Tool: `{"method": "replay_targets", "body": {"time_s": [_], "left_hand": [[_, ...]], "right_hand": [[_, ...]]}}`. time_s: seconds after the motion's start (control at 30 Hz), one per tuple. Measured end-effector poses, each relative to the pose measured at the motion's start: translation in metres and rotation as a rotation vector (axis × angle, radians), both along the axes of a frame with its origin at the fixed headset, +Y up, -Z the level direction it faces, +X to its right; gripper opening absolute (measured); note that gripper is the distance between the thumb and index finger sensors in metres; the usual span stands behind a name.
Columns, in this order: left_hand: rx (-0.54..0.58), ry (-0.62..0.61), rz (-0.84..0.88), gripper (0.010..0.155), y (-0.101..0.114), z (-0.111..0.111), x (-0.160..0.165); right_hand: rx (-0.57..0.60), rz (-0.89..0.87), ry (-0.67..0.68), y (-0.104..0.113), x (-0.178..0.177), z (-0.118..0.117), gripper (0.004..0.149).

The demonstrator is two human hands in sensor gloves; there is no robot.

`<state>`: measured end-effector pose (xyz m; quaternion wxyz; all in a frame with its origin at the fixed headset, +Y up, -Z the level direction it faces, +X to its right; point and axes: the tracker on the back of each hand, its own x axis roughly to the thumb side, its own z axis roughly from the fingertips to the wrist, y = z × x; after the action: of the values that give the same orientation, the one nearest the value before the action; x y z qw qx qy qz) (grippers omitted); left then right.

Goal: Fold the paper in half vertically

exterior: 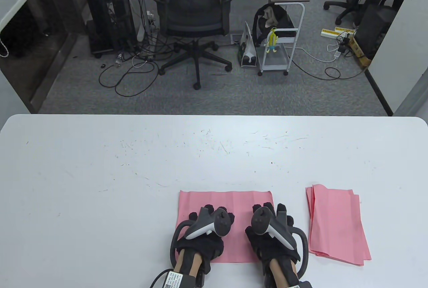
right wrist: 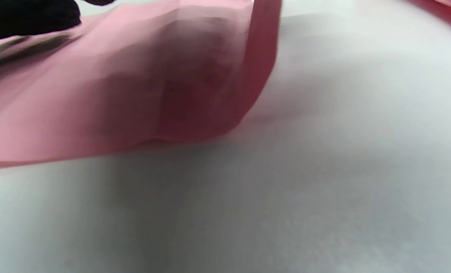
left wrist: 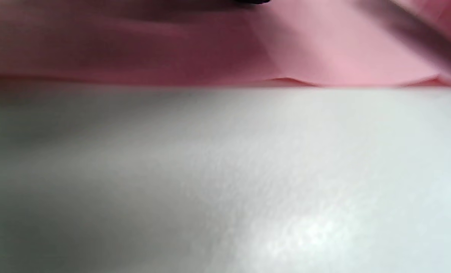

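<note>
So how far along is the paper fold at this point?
Done: a stack of pink sheets lies to the right. In hand: left hand and right hand rest on the pink paper; its right edge is curling up. Left: folding over and creasing.

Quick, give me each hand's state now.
Left hand: rests on the pink paper sheet.
Right hand: on the same sheet; grip cannot be told.

You can read no text here; the white label [exterior: 174, 279] on the left wrist carries print too small to make out.
</note>
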<state>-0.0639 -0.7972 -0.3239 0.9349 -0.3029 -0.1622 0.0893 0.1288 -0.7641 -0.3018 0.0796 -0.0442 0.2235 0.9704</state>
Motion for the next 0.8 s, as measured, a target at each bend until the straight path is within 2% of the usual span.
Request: {"method": "replay_targets", "body": {"time_s": [0.03,0.2,0.27,0.4,0.5,0.8], "left_hand": [[0.021,0.010,0.014,0.074,0.003,0.000,-0.003],[0.264,0.083,-0.026,0.074,0.022,0.007,-0.031],[0.304,0.102,-0.037,0.076,0.025,0.011,-0.041],[0.241,0.147,-0.032,0.079,0.023,0.017,-0.061],[0.237,0.178,-0.032,0.078,0.014,0.021,-0.071],[0.131,0.171,-0.137,0.074,-0.009,0.024,-0.065]], "right_hand": [[0.001,0.000,0.000,0.000,0.000,0.000,0.073],[0.014,0.000,-0.002,-0.001,0.000,-0.001,0.072],[0.019,-0.001,-0.003,0.000,0.000,-0.001,0.072],[0.031,-0.017,-0.002,0.000,0.000,0.000,0.072],[0.039,-0.017,-0.003,0.000,0.000,0.000,0.072],[0.048,-0.020,-0.017,0.000,0.002,0.000,0.071]]}}
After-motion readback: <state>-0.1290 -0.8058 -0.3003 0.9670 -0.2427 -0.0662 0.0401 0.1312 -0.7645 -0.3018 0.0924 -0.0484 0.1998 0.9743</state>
